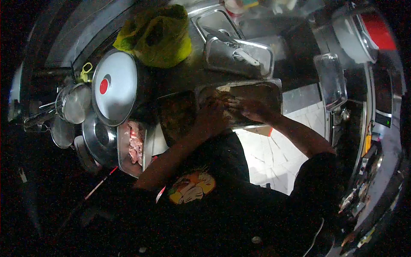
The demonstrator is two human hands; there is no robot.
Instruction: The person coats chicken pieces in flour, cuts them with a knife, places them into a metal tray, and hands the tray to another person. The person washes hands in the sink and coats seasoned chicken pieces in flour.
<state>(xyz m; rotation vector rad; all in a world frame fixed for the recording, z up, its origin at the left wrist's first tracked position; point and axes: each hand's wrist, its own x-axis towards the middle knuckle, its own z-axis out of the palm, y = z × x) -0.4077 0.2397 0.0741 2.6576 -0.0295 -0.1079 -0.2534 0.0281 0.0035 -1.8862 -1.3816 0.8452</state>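
My left hand (213,112) and my right hand (253,109) meet over a shallow metal tray (267,93), nearly touching. The right fingers are bent together over something too dark to make out. Shadow hides the left fingers, so their grip is unclear. A small pale piece (224,88) lies in the tray just beyond the hands. Left of this tray is a dark tray (177,115) with brownish contents that I cannot identify. Raw pink meat (136,143) fills a metal container (124,160) farther left.
A yellow-green bag (160,38) and a round lid with a red knob (115,88) stand at the back left. Strainers (76,103) and a metal bowl (99,135) are at far left. Behind the hands sits a steel pan (261,68) holding a white-handled utensil (247,57).
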